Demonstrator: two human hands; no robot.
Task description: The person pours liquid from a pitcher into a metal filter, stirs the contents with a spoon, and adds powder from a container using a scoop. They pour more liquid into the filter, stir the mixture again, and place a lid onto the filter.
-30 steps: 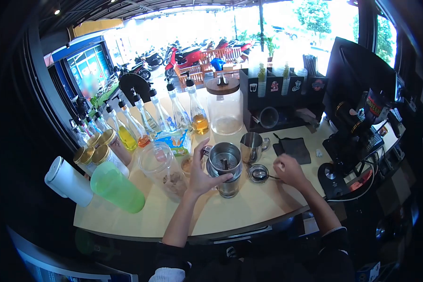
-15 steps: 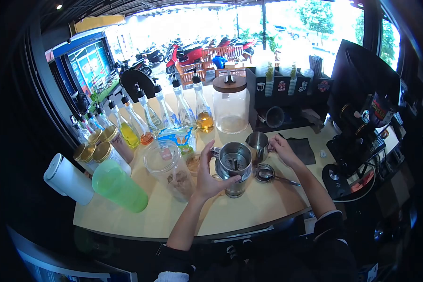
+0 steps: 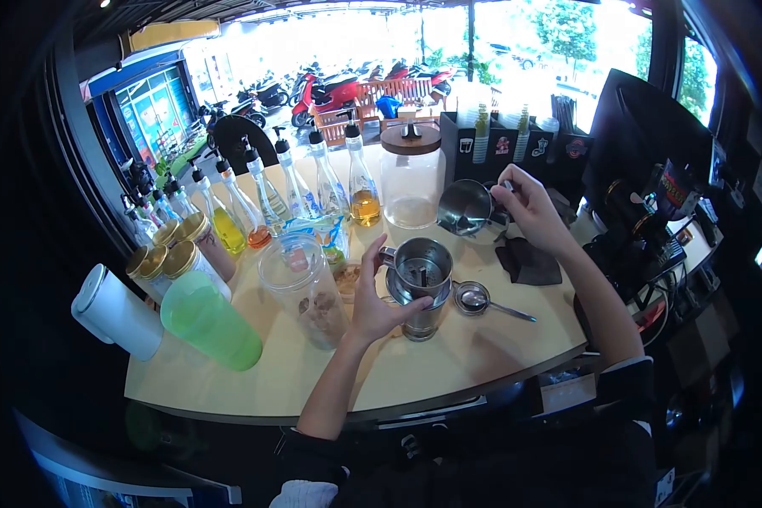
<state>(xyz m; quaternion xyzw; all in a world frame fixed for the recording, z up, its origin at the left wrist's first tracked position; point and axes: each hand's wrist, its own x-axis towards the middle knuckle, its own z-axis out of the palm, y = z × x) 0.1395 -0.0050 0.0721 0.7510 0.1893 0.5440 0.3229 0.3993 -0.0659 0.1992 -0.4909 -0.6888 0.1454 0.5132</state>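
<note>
My left hand curves around a metal cup with a side handle, thumb across its front and fingers at the handle side. This cup sits on top of a clear glass, and something dark shows inside it. My right hand grips the handle of a metal pitcher. The pitcher is lifted off the counter and tilted, its mouth turned towards me. Between the hands, a spoon rests with its bowl over a small round metal dish.
Left of my hand stand a clear plastic jar with brown contents and a green translucent pitcher. Pump bottles line the back beside a wooden-lidded jar. A dark cloth lies at right, near a black machine.
My right hand has raised the metal pitcher from the counter, moving it up and away and tilting it. The left hand stays on the metal cup. The whole view has shifted slightly.
</note>
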